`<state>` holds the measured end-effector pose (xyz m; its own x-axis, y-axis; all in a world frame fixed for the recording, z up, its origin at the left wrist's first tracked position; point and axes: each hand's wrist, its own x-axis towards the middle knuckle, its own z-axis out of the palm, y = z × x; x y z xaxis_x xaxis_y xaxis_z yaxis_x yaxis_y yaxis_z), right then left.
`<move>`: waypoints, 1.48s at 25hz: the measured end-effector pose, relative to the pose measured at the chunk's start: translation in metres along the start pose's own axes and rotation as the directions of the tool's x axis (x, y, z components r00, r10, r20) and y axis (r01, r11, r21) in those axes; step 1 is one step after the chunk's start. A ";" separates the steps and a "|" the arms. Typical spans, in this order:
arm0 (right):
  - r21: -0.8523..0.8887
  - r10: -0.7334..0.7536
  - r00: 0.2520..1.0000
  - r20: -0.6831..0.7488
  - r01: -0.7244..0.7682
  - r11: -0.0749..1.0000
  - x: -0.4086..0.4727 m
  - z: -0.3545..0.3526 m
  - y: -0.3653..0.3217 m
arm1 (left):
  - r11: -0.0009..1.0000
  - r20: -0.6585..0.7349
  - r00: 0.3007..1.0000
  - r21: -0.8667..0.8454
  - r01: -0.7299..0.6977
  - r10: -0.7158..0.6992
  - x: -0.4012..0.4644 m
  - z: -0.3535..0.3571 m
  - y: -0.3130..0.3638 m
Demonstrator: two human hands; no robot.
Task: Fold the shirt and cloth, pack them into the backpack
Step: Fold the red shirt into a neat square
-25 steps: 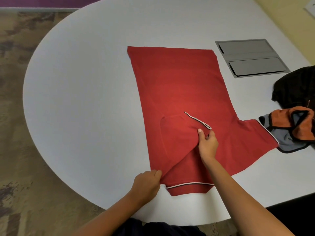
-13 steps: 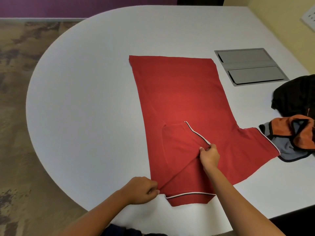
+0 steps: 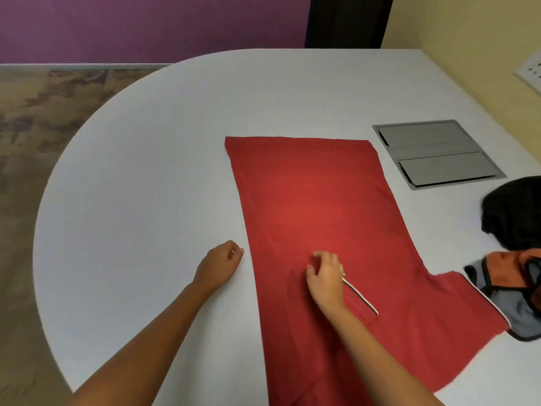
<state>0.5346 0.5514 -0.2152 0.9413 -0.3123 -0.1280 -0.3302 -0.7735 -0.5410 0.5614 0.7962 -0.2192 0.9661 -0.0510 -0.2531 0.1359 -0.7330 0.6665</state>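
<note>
A red shirt (image 3: 316, 212) lies flat on the white table (image 3: 152, 177), its left sleeve folded inward with a white-trimmed edge (image 3: 361, 297) showing. My right hand (image 3: 325, 273) sits on that folded sleeve, fingers arched and fingertips on the fabric, with no pinch visible. My left hand (image 3: 222, 262) rests on the bare table just left of the shirt's edge, fingers loosely curled and holding nothing. An orange and grey cloth (image 3: 509, 279) lies bunched at the shirt's right sleeve. A black backpack (image 3: 515, 212) is partly cut off at the right.
A grey metal cable hatch (image 3: 436, 153) is set into the table beyond the shirt's far right corner. The table's rounded edge runs along the left, with patterned carpet (image 3: 38, 118) below. A yellow wall stands to the right.
My left hand has let go of the shirt's near edge and moved onto the bare table. My right hand has released its pinch on the sleeve, which now lies flat.
</note>
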 end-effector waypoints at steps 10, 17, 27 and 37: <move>0.157 -0.182 0.936 0.301 0.140 0.978 0.073 0.063 -0.074 | 0.966 -0.083 0.973 -0.160 0.201 -0.216 0.175 -0.012 0.009; 0.134 -0.260 0.909 0.326 0.228 0.965 0.085 0.071 -0.088 | 0.948 -0.245 0.921 0.023 0.318 -0.303 0.273 -0.028 0.026; 0.519 -0.033 0.924 0.381 -0.184 0.835 0.102 0.074 -0.092 | 0.967 -0.294 0.927 0.031 0.254 -0.234 0.349 -0.063 0.046; 0.644 0.128 0.972 0.198 -0.228 0.730 0.129 0.027 -0.033 | 0.949 -0.167 0.983 -0.314 0.018 -0.074 0.374 -0.036 0.157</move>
<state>0.6688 0.5514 -0.2364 0.8864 -0.2931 -0.3584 -0.4103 -0.1385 -0.9014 0.9520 0.6863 -0.1845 0.9765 0.1169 -0.1812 0.2153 -0.4834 0.8485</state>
